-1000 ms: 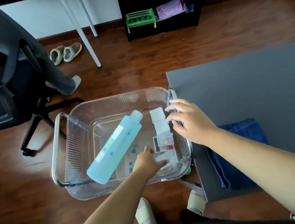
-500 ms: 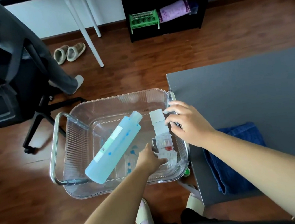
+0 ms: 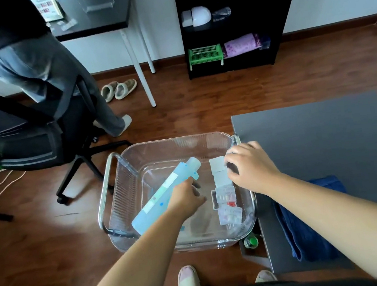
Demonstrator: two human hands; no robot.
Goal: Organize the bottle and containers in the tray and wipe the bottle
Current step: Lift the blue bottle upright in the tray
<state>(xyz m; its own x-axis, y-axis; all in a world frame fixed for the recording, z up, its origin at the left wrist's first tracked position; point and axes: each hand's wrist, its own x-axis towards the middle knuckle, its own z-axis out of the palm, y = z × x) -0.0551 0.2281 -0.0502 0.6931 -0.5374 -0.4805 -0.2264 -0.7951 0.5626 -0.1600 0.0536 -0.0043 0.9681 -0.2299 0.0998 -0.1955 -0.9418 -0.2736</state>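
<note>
Reaching down into the clear ribbed plastic tray with metal handles, both bare forearms stretch forward from the bottom of the view. The left hand lies knuckles-up against the long pale-blue plastic bottle, which lies diagonally in the tray's left half; whether its fingers actually clasp the bottle I cannot tell. The right hand hovers palm-down at the tray's right rim, fingers curled on the topmost of the small clear plastic containers lined up along that side. A dark blue folded cloth lies on the grey table beside the tray
</note>
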